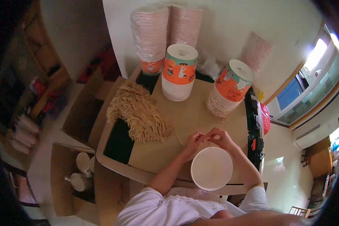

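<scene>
A white paper bucket [211, 168] is in front of me, its open mouth facing up and its inside bare. At its far rim my left hand [194, 144] and my right hand [221, 139] meet, fingertips pinched close together. A thin tan twine cord [180, 139] runs into my left hand from the left, and a short bit of it shows at the bucket's rim. My right fingers close at the same spot, though the exact grip is hidden. Left of my hands lies a heap of loose tan cords [139, 111].
Two stacks of printed orange and green paper buckets, a middle stack [179, 73] and a right stack [231, 86], stand upside down on the cardboard-covered table [192, 113]. Wrapped stacks [150, 35] rise behind. An open carton [62, 184] with white buckets sits lower left. Dark devices [257, 145] line the right edge.
</scene>
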### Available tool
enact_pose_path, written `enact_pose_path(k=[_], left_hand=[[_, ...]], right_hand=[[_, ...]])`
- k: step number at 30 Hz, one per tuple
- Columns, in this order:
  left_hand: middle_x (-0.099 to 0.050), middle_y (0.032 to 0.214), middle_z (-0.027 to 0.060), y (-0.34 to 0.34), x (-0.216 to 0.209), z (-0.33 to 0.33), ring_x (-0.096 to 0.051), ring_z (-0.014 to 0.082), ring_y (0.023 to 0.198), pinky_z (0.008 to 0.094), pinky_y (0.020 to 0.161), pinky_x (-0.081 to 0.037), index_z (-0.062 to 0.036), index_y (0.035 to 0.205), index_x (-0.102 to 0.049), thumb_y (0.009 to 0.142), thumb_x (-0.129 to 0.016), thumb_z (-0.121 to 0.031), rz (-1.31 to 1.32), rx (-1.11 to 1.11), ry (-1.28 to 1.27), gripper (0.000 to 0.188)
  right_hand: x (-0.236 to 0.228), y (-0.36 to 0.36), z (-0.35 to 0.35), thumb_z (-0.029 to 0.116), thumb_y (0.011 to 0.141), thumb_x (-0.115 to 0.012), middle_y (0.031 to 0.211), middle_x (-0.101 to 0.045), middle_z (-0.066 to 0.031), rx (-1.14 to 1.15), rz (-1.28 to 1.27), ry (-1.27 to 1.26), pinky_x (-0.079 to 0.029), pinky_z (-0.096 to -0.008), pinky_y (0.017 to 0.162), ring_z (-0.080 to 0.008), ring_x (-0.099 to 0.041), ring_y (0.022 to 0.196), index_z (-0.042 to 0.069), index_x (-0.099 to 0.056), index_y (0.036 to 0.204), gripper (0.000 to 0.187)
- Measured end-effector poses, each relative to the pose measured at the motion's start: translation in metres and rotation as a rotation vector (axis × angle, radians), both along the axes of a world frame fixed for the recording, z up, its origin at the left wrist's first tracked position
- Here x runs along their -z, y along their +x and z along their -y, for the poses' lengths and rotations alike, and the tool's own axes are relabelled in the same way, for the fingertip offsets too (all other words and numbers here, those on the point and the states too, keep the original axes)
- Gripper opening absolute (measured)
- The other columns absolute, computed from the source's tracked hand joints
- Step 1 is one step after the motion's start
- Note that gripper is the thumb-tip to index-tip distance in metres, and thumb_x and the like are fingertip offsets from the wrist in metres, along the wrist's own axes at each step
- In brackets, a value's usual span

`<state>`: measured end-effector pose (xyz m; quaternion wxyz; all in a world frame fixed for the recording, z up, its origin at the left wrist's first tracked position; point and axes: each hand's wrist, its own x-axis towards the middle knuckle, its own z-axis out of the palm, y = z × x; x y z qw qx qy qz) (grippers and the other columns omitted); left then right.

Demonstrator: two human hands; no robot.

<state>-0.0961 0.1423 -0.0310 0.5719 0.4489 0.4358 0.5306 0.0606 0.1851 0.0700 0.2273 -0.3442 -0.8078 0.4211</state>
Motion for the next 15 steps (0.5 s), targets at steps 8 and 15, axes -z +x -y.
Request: enact_pose_path(k=[8, 15], left_hand=[[-0.054, 0.073, -0.0005, 0.006, 0.003, -0.006, -0.049, 0.0074, 0.068, 0.0219, 0.061, -0.04, -0.0043, 0.088, -0.058, 0.088, -0.054, -0.02, 0.01, 0.022, 0.044, 0.017], [-0.058, 0.078, -0.0001, -0.011, -0.002, 0.002, -0.052, 0.0082, 0.073, 0.0232, 0.066, -0.043, -0.0032, 0.09, -0.061, 0.086, -0.057, -0.021, 0.126, 0.164, -0.111, 0.019]], right_hand=[[0.015, 0.003, -0.004, 0.0, 0.071, -0.068, 0.08, -0.058, -0.0077, 0.023, -0.053, 0.095, -0.047, -0.0292, 0.066, -0.0195, -0.058, 0.075, 0.002, -0.063, 0.082, 0.012], [0.017, 0.009, 0.004, -0.003, 0.071, -0.067, 0.08, -0.058, -0.008, 0.107, -0.105, 0.164, -0.047, -0.0295, 0.064, -0.0205, -0.058, 0.074, 0.002, -0.064, 0.079, 0.01]])
